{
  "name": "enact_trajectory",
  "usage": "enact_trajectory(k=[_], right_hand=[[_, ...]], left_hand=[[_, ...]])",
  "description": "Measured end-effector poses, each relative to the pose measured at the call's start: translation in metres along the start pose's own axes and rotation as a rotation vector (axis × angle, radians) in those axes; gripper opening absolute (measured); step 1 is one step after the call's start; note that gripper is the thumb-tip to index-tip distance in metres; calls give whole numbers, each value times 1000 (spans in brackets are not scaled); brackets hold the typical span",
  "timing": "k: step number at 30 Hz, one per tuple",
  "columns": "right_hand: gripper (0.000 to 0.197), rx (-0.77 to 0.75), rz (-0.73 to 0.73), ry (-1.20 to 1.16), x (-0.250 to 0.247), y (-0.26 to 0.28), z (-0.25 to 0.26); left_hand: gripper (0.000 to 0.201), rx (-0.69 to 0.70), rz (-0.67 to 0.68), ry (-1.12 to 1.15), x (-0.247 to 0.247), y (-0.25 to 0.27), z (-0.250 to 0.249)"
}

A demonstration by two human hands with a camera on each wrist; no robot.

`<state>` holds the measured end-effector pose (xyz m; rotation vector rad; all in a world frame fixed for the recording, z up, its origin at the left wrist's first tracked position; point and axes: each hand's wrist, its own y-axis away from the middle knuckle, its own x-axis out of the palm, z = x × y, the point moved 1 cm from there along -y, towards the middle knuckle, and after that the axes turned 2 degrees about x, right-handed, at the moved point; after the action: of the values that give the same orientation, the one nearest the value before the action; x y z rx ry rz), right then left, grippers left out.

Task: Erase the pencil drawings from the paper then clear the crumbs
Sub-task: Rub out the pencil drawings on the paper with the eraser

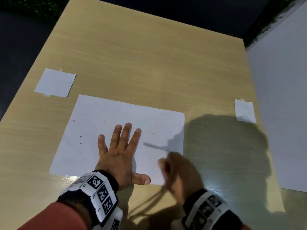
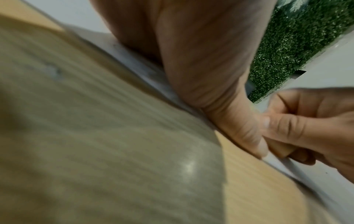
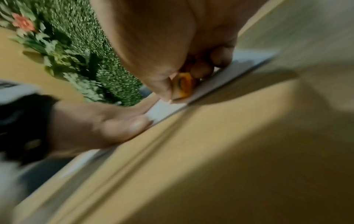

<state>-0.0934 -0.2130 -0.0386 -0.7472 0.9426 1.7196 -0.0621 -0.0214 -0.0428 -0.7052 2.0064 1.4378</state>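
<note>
**Head view: both hands on the sheet during erasing**

Left hand [image 1: 119, 156] lies palm down on the paper [image 1: 93, 130], fingers straight and spread, thumb at the near edge; it grips nothing. Right hand [image 1: 179, 171], blurred, has its fingers curled around a small orange-and-pale eraser [image 3: 182, 87], seen in the right wrist view pressed against the paper close to its near edge, just beside the left thumb. The single sheet lies flat on the wooden table [image 1: 149, 63] with its long axis running left to right and slightly skewed, the right end nearer the far side. Faint pencil lines [image 1: 171, 120] curve across its right part; several dark crumbs [image 1: 80, 136] dot its left part. Two smaller white cards are taped to the table, one [image 1: 55, 83] beyond the sheet's left corner, one [image 1: 245, 111] well to its right. One large white board [image 1: 282, 97] covers the right side. Green foliage [image 3: 91, 45] with a pink flower stands behind the table.
</note>
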Motion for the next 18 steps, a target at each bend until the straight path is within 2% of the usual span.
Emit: enact_trajectory(k=[2, 3, 5, 7, 9, 12, 14, 16, 18], right_hand=[[17, 157, -23, 131, -24, -3, -24], [18, 211, -79, 101, -30, -3, -31], [23, 144, -89, 68, -26, 2, -15], [26, 28, 38, 57, -4, 15, 11], [20, -48, 44, 75, 5, 24, 12], [17, 110, 27, 81, -24, 17, -24], [21, 208, -44, 99, -41, 16, -42], [27, 152, -76, 137, -37, 19, -29], [19, -33, 7, 99, -17, 26, 1]], left_hand=[[141, -5, 2, 6, 0, -1, -1], [141, -7, 2, 5, 0, 0, -1], [141, -8, 5, 7, -1, 0, -2], [141, -5, -3, 2, -1, 0, -1], [141, 5, -13, 9, 0, 0, 0], [141, 10, -9, 4, -1, 0, 0], [141, 2, -6, 0, 1, 0, 0], [140, 6, 9, -9, 0, 1, -1], [140, 3, 1, -10, -1, 0, 0]])
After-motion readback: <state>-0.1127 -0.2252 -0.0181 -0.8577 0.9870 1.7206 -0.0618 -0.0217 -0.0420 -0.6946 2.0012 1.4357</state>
